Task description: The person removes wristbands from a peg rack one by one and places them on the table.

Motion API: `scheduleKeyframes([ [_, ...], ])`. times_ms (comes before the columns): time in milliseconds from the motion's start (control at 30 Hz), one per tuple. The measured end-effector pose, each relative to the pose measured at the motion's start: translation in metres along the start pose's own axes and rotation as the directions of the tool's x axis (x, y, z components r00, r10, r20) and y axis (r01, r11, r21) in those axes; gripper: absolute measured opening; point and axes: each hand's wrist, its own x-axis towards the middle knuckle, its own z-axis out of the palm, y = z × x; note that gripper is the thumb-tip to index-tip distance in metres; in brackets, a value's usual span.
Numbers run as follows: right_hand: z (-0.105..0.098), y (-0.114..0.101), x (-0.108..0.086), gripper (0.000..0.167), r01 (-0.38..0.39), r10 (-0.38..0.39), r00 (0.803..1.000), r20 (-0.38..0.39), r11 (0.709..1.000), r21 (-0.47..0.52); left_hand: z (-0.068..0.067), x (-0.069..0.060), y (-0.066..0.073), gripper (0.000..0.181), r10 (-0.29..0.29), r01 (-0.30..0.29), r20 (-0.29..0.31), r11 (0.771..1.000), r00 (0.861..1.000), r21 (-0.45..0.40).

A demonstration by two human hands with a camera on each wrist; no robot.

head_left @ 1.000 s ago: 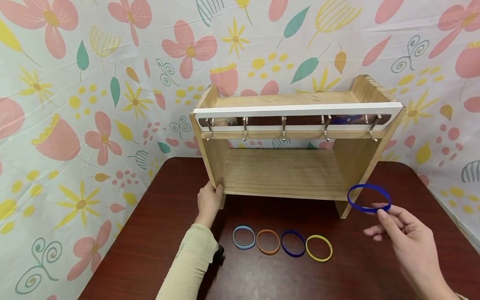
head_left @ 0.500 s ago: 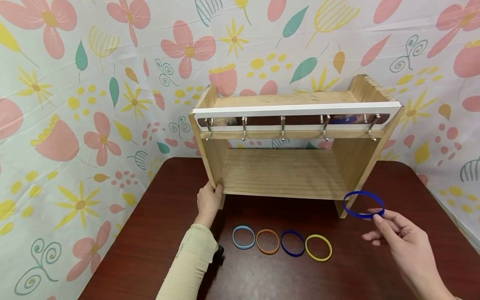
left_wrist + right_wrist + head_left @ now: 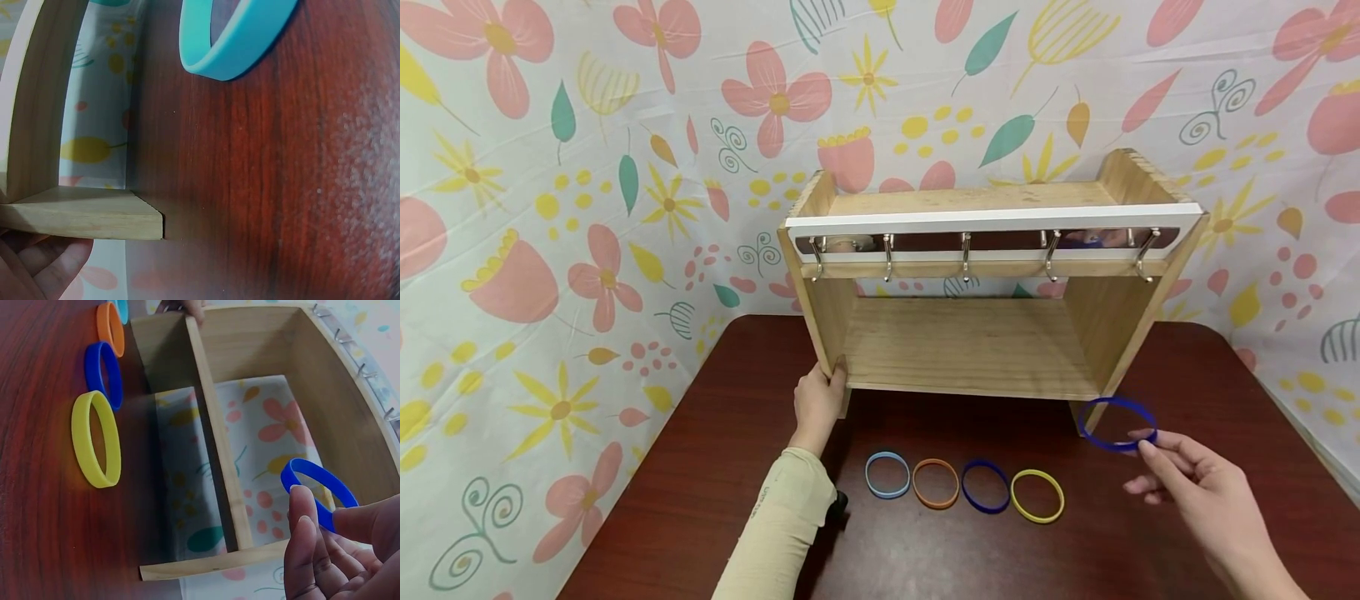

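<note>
A blue wristband (image 3: 1117, 401) is pinched between the thumb and fingers of my right hand (image 3: 1206, 487), held up in front of the shelf's right leg. My left hand (image 3: 817, 402) grips the lower left side panel of the wooden shelf (image 3: 970, 342). On the table in a row lie a light blue wristband (image 3: 887, 495), an orange wristband (image 3: 936, 505), a dark blue wristband (image 3: 987, 507) and a yellow wristband (image 3: 1037, 520). In the right wrist view the held blue wristband (image 3: 331, 481) shows clearly; the left wrist view shows my left fingers partly behind the wood.
A metal rail (image 3: 925, 242) with several double hooks runs along the shelf's white front board (image 3: 1000, 218), and the hooks jut forward. The dark red-brown table (image 3: 715, 500) ends near a floral cloth backdrop (image 3: 587, 208). A small black object (image 3: 837, 507) sits by the left sleeve.
My right hand has moved down and slightly left with the blue wristband in its grip. The left hand, the shelf and the row of wristbands stay in place.
</note>
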Motion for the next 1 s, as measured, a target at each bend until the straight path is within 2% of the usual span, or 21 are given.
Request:
scheduleKeyframes([
  [300, -0.003, 0.009, -0.001, 0.020, -0.028, 0.033, 0.999, 0.025, 0.983, -0.181, 0.000, -0.001, 0.000, 0.038, 0.001, -0.001, 0.001, 1.000, 1.000, -0.003],
  [500, -0.003, 0.016, -0.002, 0.017, -0.027, 0.035, 0.999, 0.035, 0.975, -0.222, 0.000, 0.000, 0.000, 0.038, 0.001, -0.001, 0.003, 1.000, 1.000, -0.005],
  [633, -0.005, 0.021, -0.003, 0.017, -0.081, 0.101, 0.993, 0.061, 0.962, -0.259, 0.000, 0.000, 0.000, 0.037, 0.003, -0.003, 0.002, 1.000, 1.000, -0.005],
  [833, -0.008, 0.027, -0.006, 0.038, -0.227, 0.272, 0.954, 0.122, 0.927, -0.298, 0.000, 0.000, 0.000, 0.036, 0.005, -0.005, 0.003, 1.000, 1.000, -0.008],
  [1000, -0.010, 0.031, -0.006, 0.041, -0.299, 0.362, 0.917, 0.170, 0.903, -0.308, -0.001, 0.000, 0.000, 0.037, 0.012, -0.012, -0.001, 1.000, 1.000, -0.004],
])
